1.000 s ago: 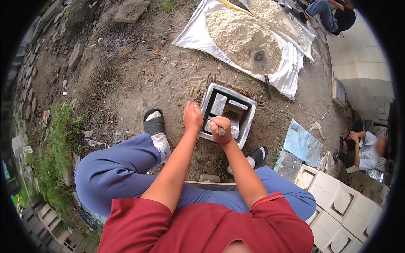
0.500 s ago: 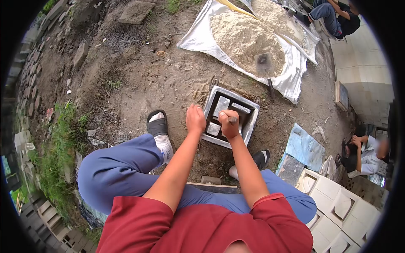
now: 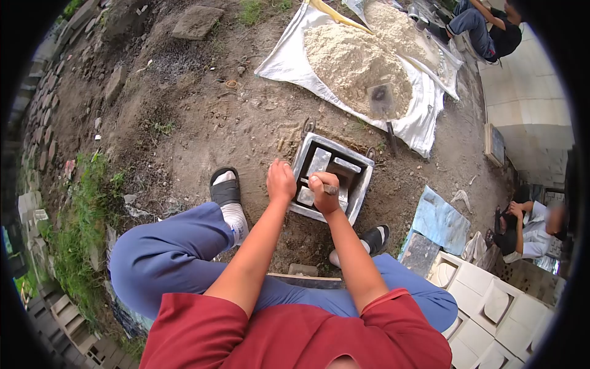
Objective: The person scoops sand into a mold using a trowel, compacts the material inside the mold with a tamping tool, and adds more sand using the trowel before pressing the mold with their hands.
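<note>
A square metal mold sits on the dirt between my feet. Inside are several raised rectangular metal blocks with dark gaps between them. My left hand is against the mold's left rim, its fingers curled and their tips hidden. Over the mold's near part, my right hand is closed around a short, round, stick-like handle. The handle's end points right; what lies at its other end is covered by my hand.
Pale powdery material lies heaped on a white sheet, a flat plate on it. Pale blocks stand at lower right, by a blue sheet. One person sits at right, another at upper right.
My right hand has shifted slightly left and toward me over the mold, and the handle has tilted more sideways. My left hand stays by the left rim. The whole view has shifted a little.
</note>
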A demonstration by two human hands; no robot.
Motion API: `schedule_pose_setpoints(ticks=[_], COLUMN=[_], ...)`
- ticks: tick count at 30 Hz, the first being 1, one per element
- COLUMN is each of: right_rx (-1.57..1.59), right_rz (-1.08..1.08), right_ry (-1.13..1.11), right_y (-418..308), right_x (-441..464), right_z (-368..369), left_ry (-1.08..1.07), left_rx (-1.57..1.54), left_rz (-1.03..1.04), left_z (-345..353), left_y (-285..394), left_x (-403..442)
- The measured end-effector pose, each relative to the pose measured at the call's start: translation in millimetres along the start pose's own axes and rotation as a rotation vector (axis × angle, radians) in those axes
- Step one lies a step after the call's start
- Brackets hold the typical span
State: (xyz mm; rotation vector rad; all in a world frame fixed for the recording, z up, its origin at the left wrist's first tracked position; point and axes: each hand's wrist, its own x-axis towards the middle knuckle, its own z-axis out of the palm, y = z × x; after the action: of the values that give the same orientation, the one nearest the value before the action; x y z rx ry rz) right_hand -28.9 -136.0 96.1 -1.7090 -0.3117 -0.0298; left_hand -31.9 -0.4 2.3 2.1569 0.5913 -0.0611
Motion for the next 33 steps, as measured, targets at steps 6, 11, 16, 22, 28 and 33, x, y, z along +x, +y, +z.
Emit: schedule_pose_setpoints(ticks=[6,11,16,22,28,33], right_rx=[0.111,0.107,-0.149,0.045,0.191,-0.064], right_rz=[0.115,0.073,-0.09,0.065,0.127,0.036], right_ry=[0.017,-0.035,-0.113,0.009,-0.026,0.001], right_y=[-62,-90,-23,-49,-53,-7], right_x=[17,17,-10,-1,9,-13], right_z=[-5,-10,13,-5,-21,-2], left_ry=[-0.025,-0.003,0.004,0.002,-0.017,-0.014], left_rx=[-0.019,-0.023,-0.004,0.001,0.024,0.034], left_rz=[-0.032,-0.025,-0.001,-0.01,-0.044,-0.014], left_z=[1,5,7,6,6,6], left_y=[-5,-6,-6,-9,-9,-11], left_x=[-11,-8,-4,-7,-6,-2])
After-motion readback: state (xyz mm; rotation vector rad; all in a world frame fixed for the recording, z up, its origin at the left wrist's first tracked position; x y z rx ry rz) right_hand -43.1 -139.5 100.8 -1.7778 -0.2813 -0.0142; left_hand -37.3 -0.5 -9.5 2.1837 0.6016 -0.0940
